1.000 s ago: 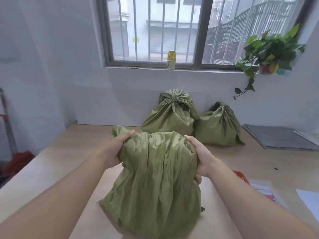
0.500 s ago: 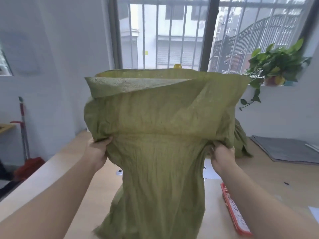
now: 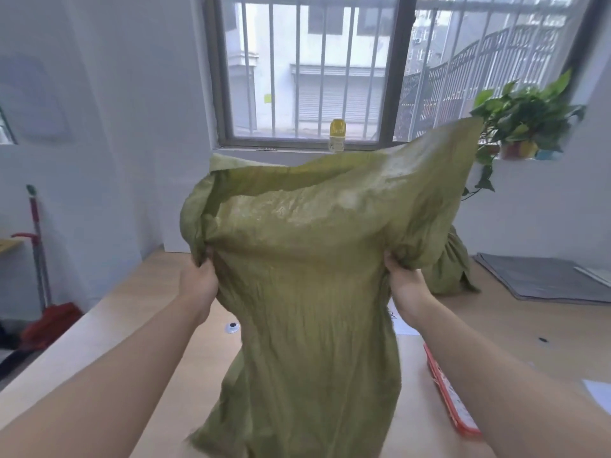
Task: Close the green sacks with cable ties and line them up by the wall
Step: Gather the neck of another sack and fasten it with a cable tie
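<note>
Both hands were clamped on the same green sack (image 3: 304, 292), one per side. The left hand (image 3: 198, 285) had its fingers closed tight on a bunched fold at the sack's left edge, and the right hand (image 3: 405, 285) was fisted the same way on the right edge, so neither hand had any slack in it. The sack hung between them, held up over the wooden table (image 3: 132, 325), with its upper part flopping open above the grip and one corner sticking up toward the plant (image 3: 525, 117) on the sill.

My read: this was the stage of getting the open top sorted out before tying, nothing closed yet. I couldn't see a cable tie anywhere. Next move probably needed the loose top gathered into one neck, so one hand could pinch it while the other went for a tie.

The sack looked like thin woven plastic, crinkly and a bit shiny where the window light hit it, with lots of vertical creases lower down. It seemed pretty limp, so can't say how full it was.

Behind it, just a slice of another sack (image 3: 453, 269) showed by the wall (image 3: 529, 209), already bunched. A flat red packet (image 3: 449, 395) lay on the table near the right forearm.
</note>
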